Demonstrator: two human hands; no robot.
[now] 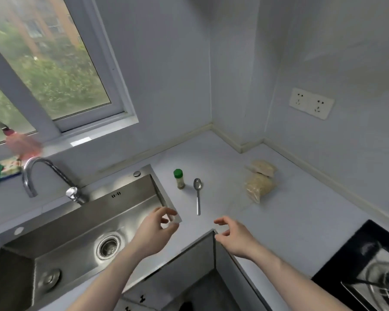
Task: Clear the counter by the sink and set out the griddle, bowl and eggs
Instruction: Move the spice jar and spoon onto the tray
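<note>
Hands, left (pixel 154 230) and right (pixel 233 235), loosely curled, empty, above desk (pixel 222 167) near spoon (pixel 197 194), jar (pixel 179 178), bags (pixel 259 180).

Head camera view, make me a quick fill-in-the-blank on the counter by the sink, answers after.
1. The spice jar has a ___ cap.
2. The spoon lies between the jar and the ___ of grain.
3. Both hands, left hand and right hand, hold ___.
4. The sink lies to the ___ of the jar.

Answers: green; bags; nothing; left
</note>
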